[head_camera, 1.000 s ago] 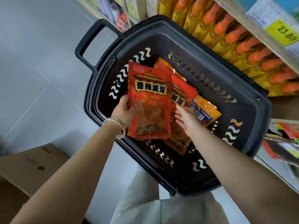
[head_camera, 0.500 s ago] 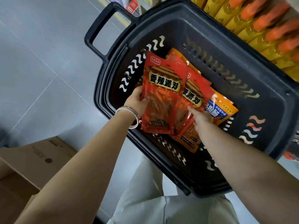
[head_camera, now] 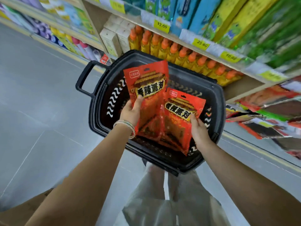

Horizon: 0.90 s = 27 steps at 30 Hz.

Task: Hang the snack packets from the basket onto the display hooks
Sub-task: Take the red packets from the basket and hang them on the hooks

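A black plastic basket (head_camera: 216, 101) stands on the floor in front of me. Above it my left hand (head_camera: 132, 110) grips a red snack packet (head_camera: 148, 82) by its left edge, thumb across the front. My right hand (head_camera: 199, 129) holds a second red snack packet (head_camera: 180, 115) at its right edge, lower and to the right, with more red packets fanned behind it. The two front packets overlap a little. Snack packets hanging on display hooks (head_camera: 263, 118) show blurred at the right edge.
Shelves run along the right: orange-capped yellow bottles (head_camera: 187, 56) just behind the basket, boxes above, yellow price tags (head_camera: 201, 44) on the shelf edge. Grey tiled floor (head_camera: 35, 98) lies to the left. A cardboard box (head_camera: 24, 211) sits at the bottom left.
Both hands have lifted the red packets up out of the basket and drawn them apart. My head has tilted up, bringing the shelves and hanging packets into view.
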### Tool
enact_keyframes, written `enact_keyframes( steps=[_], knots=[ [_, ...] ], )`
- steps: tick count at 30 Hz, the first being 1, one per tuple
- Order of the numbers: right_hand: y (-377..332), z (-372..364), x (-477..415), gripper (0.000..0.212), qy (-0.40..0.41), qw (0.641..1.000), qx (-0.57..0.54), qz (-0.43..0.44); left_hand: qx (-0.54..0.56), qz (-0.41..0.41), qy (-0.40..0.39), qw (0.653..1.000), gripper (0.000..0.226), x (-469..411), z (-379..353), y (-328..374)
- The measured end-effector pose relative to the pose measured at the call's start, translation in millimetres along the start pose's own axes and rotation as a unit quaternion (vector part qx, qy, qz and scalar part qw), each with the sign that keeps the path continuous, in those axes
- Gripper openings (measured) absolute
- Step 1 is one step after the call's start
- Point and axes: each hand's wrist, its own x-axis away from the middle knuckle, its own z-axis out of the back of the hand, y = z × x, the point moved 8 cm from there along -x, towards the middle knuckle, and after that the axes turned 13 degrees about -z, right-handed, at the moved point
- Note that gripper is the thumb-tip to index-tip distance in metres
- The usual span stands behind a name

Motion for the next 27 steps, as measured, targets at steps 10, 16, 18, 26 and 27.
enact_keyframes(
  steps=[10,16,18,26,27],
  knots=[
    [-23,149,95,0.022,0.08,0.957,-0.039,0.276,-0.049,-0.234,-0.01,0.971,0.029,110,-57,108],
    [18,298,140,0.044,0.177,0.934,-0.172,0.257,-0.027,-0.32,0.025,0.947,0.022,203,-127,179],
    [27,349,159,0.048,0.207,0.918,-0.181,0.287,-0.018,-0.344,0.034,0.938,0.025,233,-152,205],
    [54,542,235,0.024,0.38,0.831,-0.189,0.359,0.02,-0.444,0.023,0.896,0.035,326,-244,314],
    [54,561,244,0.024,0.394,0.818,-0.199,0.369,0.027,-0.468,0.022,0.883,0.033,336,-253,329]
  ],
)
